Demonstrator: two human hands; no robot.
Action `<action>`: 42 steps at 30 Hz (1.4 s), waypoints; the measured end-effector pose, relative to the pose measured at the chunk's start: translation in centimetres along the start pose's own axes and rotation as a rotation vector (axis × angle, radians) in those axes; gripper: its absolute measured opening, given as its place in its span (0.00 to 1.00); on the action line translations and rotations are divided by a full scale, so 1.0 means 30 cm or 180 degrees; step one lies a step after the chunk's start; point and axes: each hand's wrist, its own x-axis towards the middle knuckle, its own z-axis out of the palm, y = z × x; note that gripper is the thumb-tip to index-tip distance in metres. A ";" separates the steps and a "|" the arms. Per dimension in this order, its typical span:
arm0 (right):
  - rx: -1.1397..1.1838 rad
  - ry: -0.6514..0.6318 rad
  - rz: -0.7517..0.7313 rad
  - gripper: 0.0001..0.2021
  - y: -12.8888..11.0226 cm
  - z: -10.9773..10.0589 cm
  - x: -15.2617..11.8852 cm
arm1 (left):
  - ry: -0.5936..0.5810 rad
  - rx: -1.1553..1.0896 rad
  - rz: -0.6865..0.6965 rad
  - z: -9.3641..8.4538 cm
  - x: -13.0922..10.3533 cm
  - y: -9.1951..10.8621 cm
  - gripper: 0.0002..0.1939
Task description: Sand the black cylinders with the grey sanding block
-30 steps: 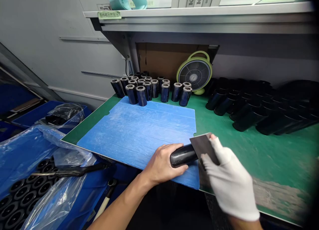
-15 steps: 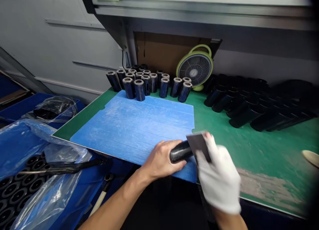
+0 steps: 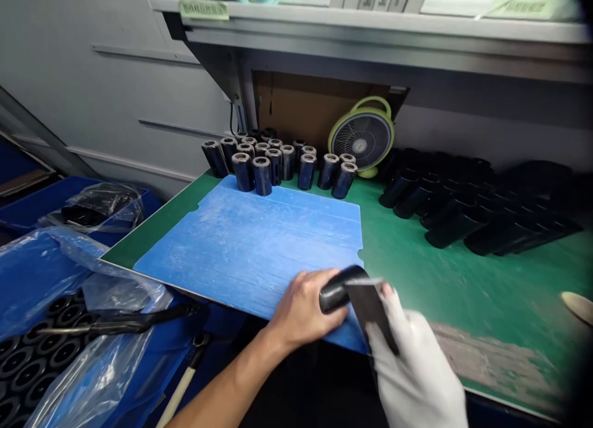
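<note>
Two hands occupied | bare left hand (image 3: pixel 301 307) wrapped round black cylinder (image 3: pixel 333 293), likely bracing it | white-gloved right hand (image 3: pixel 413 363) pinching flat grey plate (image 3: pixel 370 307) against or just over cylinder, contact unclear | cylinder tilted above near edge of blue sheet (image 3: pixel 250 246), presumably shielding green bench (image 3: pixel 407 264) | light-rimmed cylinders (image 3: pixel 262 178) upright behind, probably parked out of the way

The single view looks forward and down from the person's head, close above the left hand (image 3: pixel 303 309) and right hand (image 3: pixel 412 363). It faces across the table (image 3: pixel 403 270) to the fan (image 3: pixel 364 136), with a shelf (image 3: pixel 370 42) spanning the upper part.
</note>
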 end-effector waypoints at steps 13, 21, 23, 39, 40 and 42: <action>0.0466 0.0116 0.0292 0.29 0.122 -0.017 0.236 | 0.0061 0.0013 -0.0093 0.006 -0.007 -0.005 0.27; -0.0094 0.0233 0.0039 0.26 0.047 0.026 0.076 | 0.0005 0.0107 -0.0034 0.007 -0.005 -0.003 0.29; -0.0263 0.0309 -0.0027 0.25 0.041 0.040 0.112 | 0.0104 0.0087 -0.0032 0.010 -0.004 -0.005 0.28; 0.0335 0.0435 0.0094 0.26 0.100 0.024 0.101 | 0.0095 -0.0010 -0.0013 0.007 -0.004 -0.010 0.26; 0.0345 0.0403 0.0043 0.26 0.097 0.023 0.085 | 0.0100 -0.0028 -0.0023 0.006 -0.004 -0.009 0.26; 0.0346 0.0341 0.0116 0.27 0.100 0.013 0.041 | 0.0097 -0.0029 -0.0034 0.006 -0.003 -0.007 0.26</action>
